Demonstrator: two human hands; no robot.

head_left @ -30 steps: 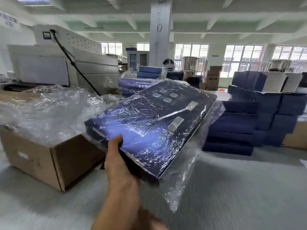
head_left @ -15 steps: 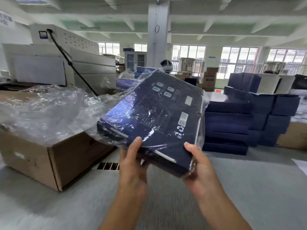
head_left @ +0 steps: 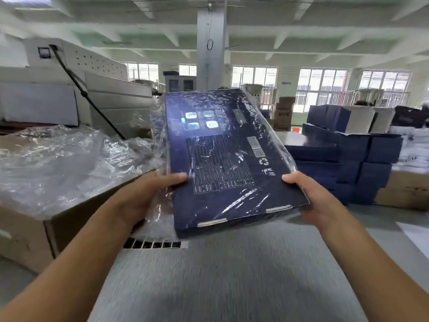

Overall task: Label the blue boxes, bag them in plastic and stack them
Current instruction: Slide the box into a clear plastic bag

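Note:
A flat dark blue box (head_left: 222, 159) wrapped in a clear plastic bag is held up in front of me, its printed back facing me and its near edge low. My left hand (head_left: 144, 196) grips its left near edge, thumb on top. My right hand (head_left: 313, 201) grips the right near corner, thumb on the face. Loose plastic (head_left: 157, 126) hangs off the left side of the box. A stack of bare blue boxes (head_left: 343, 159) stands on the table to the right.
A cardboard carton (head_left: 30, 238) full of clear plastic bags (head_left: 58, 159) sits at left. A grey table top (head_left: 220, 275) with a slotted vent (head_left: 152, 244) lies below. A white machine (head_left: 76, 89) stands behind the carton, a pillar (head_left: 210, 54) beyond. Cardboard boxes (head_left: 406, 191) are at right.
The box has been turned more upright and square to me. My right hand came up and took the right corner; my left hand shifted to the left edge.

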